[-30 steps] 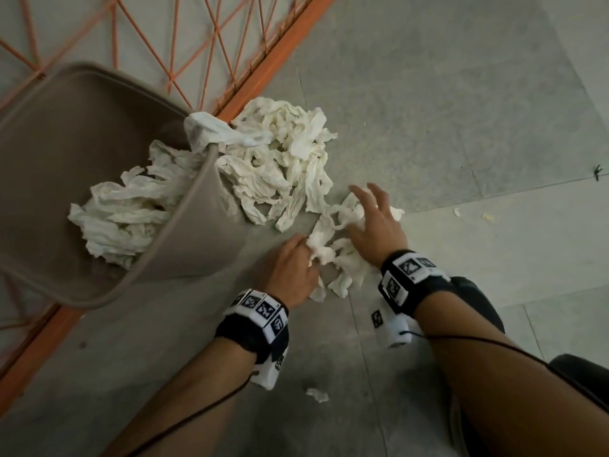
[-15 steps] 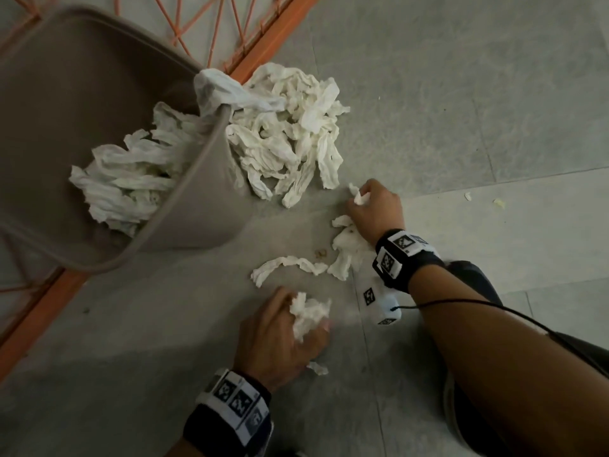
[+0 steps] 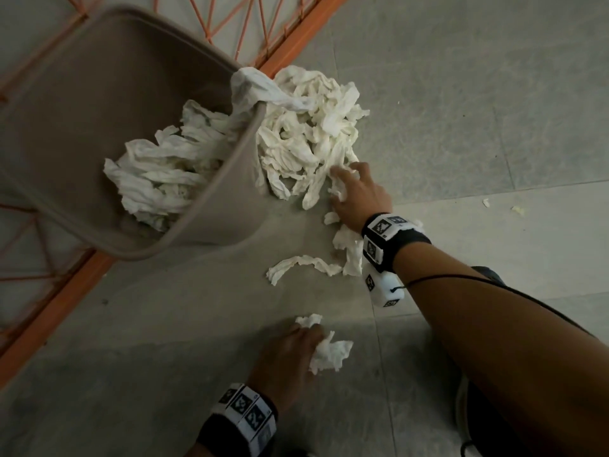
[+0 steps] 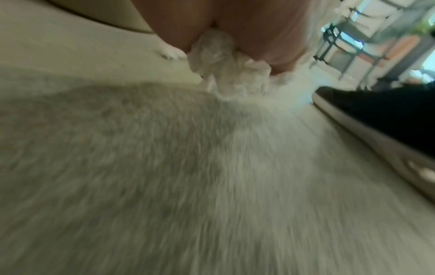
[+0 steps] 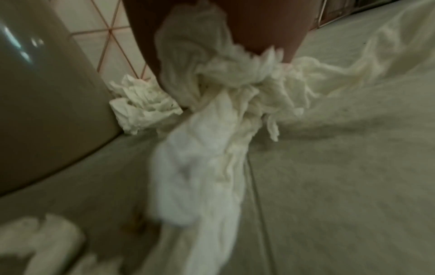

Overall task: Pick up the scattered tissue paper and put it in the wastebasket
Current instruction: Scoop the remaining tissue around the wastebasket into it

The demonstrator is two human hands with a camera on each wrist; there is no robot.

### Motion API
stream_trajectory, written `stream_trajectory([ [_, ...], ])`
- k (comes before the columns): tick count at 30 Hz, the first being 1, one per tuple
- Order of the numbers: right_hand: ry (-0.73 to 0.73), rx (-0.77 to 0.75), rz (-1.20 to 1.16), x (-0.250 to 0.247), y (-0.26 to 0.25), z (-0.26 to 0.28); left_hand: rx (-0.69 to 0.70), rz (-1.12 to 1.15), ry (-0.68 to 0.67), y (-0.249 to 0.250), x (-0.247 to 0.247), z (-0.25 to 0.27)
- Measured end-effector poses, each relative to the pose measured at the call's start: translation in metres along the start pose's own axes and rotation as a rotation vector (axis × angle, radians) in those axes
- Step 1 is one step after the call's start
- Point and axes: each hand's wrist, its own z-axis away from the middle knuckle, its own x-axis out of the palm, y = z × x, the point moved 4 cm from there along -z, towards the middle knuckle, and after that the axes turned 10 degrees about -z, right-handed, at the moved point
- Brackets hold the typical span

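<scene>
A taupe wastebasket lies tipped on the floor with white tissue inside. A big heap of tissue paper lies just outside its mouth. My right hand reaches into the near edge of that heap and grips a wad of tissue. More strips trail under the wrist, and one loose strip lies left of it. Lower down, my left hand grips a crumpled tissue wad, also visible under the palm in the left wrist view.
An orange metal lattice frame runs diagonally behind the wastebasket. Small tissue scraps lie far right on the grey tiled floor. A dark shoe sits at the right of the left wrist view.
My right hand has moved up from the small strips to the edge of the big heap. My left hand, holding its wad, has drawn back toward me.
</scene>
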Motion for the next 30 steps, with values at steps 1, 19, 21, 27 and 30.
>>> stream_trajectory([
  [1, 0.023, -0.013, 0.027, 0.002, 0.002, 0.002, -0.026, 0.058, 0.056, -0.002, -0.010, -0.004],
  [19, 0.207, -0.071, -0.346, -0.011, 0.010, 0.040, -0.274, 0.007, 0.178, -0.042, -0.054, -0.069],
  [21, 0.117, -0.122, -0.226, -0.011, 0.002, 0.032, -0.321, 0.147, 0.256, -0.039, -0.068, -0.066],
  [27, -0.097, -0.103, -0.085, 0.010, -0.001, 0.027, -0.331, 0.202, 0.463, -0.034, -0.109, -0.089],
  [30, -0.038, -0.091, -0.098, 0.015, 0.004, 0.038, -0.308, 0.185, 0.349, -0.038, -0.105, -0.116],
])
